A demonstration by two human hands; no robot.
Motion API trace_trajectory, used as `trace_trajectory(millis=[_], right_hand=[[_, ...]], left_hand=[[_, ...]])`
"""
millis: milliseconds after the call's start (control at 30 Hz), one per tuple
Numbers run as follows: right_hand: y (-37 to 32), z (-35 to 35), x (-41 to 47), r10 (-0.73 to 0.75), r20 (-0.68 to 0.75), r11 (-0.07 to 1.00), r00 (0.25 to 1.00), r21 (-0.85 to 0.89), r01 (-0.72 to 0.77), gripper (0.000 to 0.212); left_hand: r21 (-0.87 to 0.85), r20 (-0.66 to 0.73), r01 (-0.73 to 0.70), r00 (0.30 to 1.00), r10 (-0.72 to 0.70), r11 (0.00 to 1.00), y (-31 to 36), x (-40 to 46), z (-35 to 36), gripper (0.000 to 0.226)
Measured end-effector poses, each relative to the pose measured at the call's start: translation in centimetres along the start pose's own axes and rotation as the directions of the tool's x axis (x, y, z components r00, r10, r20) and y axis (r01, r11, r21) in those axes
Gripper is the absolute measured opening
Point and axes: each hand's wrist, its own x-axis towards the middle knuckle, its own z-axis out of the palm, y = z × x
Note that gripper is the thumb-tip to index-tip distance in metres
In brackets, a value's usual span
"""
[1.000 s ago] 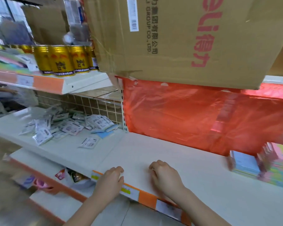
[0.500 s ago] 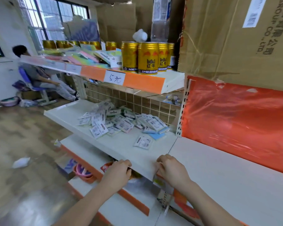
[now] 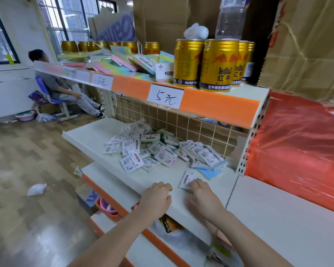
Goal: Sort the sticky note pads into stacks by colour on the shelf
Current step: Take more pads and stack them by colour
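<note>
1. Both bare forearms reach up from the bottom edge of the view, side by side and angled slightly toward each other.
2. The left hand [image 3: 157, 199] lies knuckles up, fingers curled loosely downward, holding nothing.
3. The right hand [image 3: 204, 199] lies palm down a little farther forward, its fingertips [image 3: 193, 183] bent and slightly blurred.

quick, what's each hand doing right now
Left hand: loosely curled on the shelf edge, holding nothing.
Right hand: fingertips on a white-labelled pad; grip cannot be told.
</note>
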Motion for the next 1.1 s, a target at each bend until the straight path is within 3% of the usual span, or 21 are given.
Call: trace_trajectory(millis=[167, 300, 433, 567, 833, 1000, 1100], right_hand=[[1.1, 1.5, 4.8, -0.03, 0.038, 0.996, 0.999, -0.078, 0.033, 0.054], [1.6, 2.1, 7.5, -0.013, 0.114, 0.982, 0.993, -0.186, 0.035, 0.051], [1.0, 1.9, 8.8, -0.074, -0.023, 0.958, 0.997, -0.281, 0.064, 0.036], [0.8, 2.3, 8.5, -0.1, -0.07, 0.945, 0.993, -0.32, 0.072, 0.036], [-2.1, 3.9, 8.4, 0.148, -0.288, 0.939, 0.946, -0.259, -0.226, 0.036], [-4.0, 4.0, 9.7, 0.3, -0.32, 0.884, 0.899, -0.261, -0.388, 0.033], [-4.8, 3.9, 10.1, 0.383, -0.275, 0.859, 0.882, -0.245, -0.449, 0.035]], left_hand=[[0.02, -0.005, 0.0, 1.0, 0.0, 1.0, -2.6, 5.2, -0.5, 0.038], [0.079, -0.072, -0.052, 0.996, 0.057, 0.996, -4.0, 9.5, -1.2, 0.039], [0.226, -0.038, -0.138, 0.988, 0.15, 0.964, -4.5, 13.3, -0.1, 0.038], [0.345, 0.082, -0.169, 0.985, 0.15, 0.923, -5.4, 16.3, 1.1, 0.056], [0.402, 0.161, -0.195, 0.977, 0.14, 0.895, -6.1, 17.4, 3.0, 0.07], [0.38, 0.176, -0.212, 0.972, 0.155, 0.9, -6.2, 16.9, 3.3, 0.057], [0.342, 0.137, -0.268, 0.962, 0.235, 0.901, -7.1, 16.3, 5.2, 0.025]])
